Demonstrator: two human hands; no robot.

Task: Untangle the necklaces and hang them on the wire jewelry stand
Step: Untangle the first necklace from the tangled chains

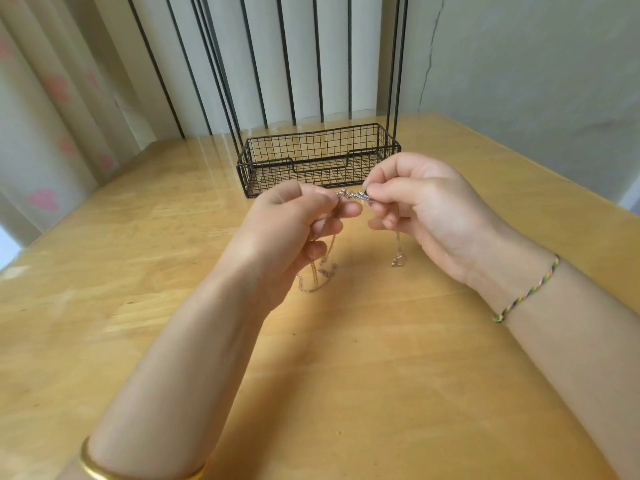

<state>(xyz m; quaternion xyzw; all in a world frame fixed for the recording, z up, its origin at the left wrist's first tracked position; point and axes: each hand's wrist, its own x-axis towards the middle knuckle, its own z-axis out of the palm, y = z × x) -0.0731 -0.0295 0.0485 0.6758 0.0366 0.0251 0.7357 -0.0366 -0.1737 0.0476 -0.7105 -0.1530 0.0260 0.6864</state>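
Pinching one end of the knotted necklaces (353, 196) between thumb and forefinger, the left hand (294, 220) is holding the tangle up over the wooden table (138, 237), and its lower fingers are curling round loose chain. A gold bangle (90, 470) is sitting on that forearm, down at seven o'clock. Thin chain lengths (313, 279) are hanging from the left hand toward six o'clock, their ends blurred. At twelve o'clock, beyond the knot, the wire jewelry stand (318, 161) is resting on the table, its black rods running up out of view. At three o'clock of the knot, the right hand (427, 209) is gripping the other end with curled fingertips, and a strand with a small pendant (398, 260) is dangling beneath it. A braided bracelet (526, 293) is circling that wrist.
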